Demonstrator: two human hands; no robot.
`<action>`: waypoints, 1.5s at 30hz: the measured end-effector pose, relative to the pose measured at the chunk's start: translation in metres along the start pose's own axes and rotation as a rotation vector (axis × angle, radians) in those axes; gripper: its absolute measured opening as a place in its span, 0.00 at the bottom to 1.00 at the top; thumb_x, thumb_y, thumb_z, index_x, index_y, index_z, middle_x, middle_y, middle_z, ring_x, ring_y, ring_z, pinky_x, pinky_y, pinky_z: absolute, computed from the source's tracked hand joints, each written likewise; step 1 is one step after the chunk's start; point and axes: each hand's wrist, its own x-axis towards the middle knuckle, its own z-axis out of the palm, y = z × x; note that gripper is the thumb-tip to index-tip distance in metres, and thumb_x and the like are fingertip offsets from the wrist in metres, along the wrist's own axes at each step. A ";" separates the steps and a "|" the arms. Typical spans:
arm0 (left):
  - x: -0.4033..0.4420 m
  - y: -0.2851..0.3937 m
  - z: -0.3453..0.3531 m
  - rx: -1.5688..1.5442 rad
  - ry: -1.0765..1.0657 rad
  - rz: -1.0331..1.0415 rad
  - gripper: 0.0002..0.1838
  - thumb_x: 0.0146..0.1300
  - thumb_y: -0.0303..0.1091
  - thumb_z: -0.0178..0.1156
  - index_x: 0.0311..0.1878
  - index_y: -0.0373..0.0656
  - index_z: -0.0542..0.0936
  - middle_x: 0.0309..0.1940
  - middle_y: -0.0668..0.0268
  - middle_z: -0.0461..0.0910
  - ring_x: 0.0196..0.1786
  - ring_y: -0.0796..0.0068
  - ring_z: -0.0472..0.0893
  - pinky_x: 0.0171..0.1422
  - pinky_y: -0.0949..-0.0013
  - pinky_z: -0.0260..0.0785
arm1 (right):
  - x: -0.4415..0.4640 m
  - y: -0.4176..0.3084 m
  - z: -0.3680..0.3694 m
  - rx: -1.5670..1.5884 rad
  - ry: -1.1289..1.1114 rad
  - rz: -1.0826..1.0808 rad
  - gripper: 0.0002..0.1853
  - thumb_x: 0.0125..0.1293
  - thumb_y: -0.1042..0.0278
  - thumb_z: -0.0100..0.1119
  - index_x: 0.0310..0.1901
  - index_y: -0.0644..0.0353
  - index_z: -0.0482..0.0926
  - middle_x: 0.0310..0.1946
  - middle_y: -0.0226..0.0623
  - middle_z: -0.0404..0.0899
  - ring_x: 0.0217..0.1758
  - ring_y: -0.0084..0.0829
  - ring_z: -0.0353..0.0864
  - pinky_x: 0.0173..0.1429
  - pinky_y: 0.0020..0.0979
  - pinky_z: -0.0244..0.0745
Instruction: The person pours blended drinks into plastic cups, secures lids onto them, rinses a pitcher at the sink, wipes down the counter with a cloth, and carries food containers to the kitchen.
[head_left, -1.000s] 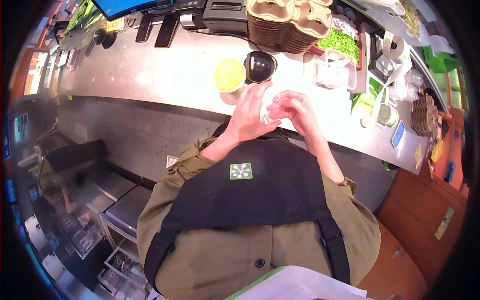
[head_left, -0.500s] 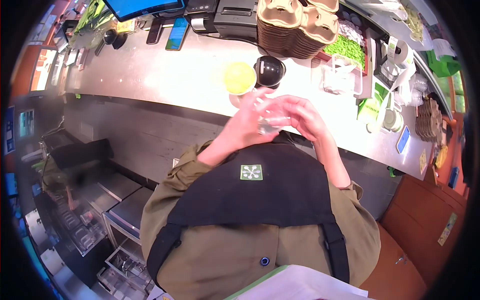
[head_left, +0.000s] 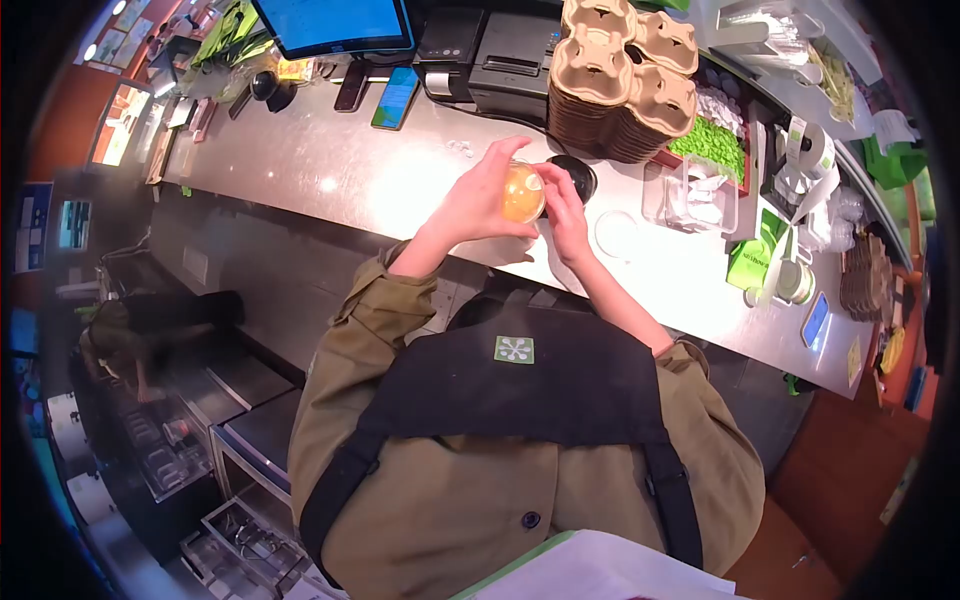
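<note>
We grip the cup between our left hand and right hand, near the front edge of the counter; light, even pressure should keep it level

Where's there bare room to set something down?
Left of the left hand, in front of the two phones, the counter is bare. Another lies before the clear tub, left of the green packet. Printers and cup carriers crowd the back.
</note>
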 end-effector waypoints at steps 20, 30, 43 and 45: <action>-0.004 0.012 0.001 -0.213 0.095 -0.109 0.49 0.34 0.33 0.73 0.64 0.43 0.61 0.57 0.51 0.66 0.61 0.51 0.68 0.64 0.56 0.64 | -0.002 0.001 0.004 -0.427 0.083 -0.245 0.17 0.66 0.68 0.46 0.53 0.66 0.74 0.48 0.46 0.78 0.53 0.39 0.77 0.59 0.34 0.68; -0.037 -0.012 0.033 -0.242 0.169 -0.160 0.46 0.36 0.35 0.77 0.61 0.43 0.64 0.55 0.58 0.70 0.57 0.60 0.74 0.62 0.64 0.68 | 0.014 -0.034 -0.064 -1.079 -0.310 -0.144 0.48 0.40 0.67 0.75 0.66 0.41 0.62 0.68 0.50 0.52 0.68 0.53 0.60 0.67 0.43 0.63; -0.018 -0.021 -0.060 -0.403 0.767 -0.227 0.45 0.39 0.24 0.75 0.62 0.40 0.60 0.53 0.58 0.71 0.57 0.68 0.74 0.60 0.64 0.70 | 0.021 -0.036 -0.065 -0.704 -0.460 -0.128 0.44 0.34 0.66 0.75 0.60 0.50 0.68 0.59 0.41 0.66 0.62 0.41 0.68 0.65 0.37 0.65; -0.020 -0.017 -0.084 -0.552 0.625 -0.118 0.47 0.37 0.26 0.76 0.62 0.41 0.60 0.53 0.59 0.70 0.58 0.70 0.72 0.61 0.65 0.68 | 0.027 -0.040 -0.058 -0.515 -0.518 -0.042 0.45 0.34 0.68 0.76 0.61 0.53 0.67 0.58 0.36 0.68 0.63 0.34 0.67 0.67 0.34 0.61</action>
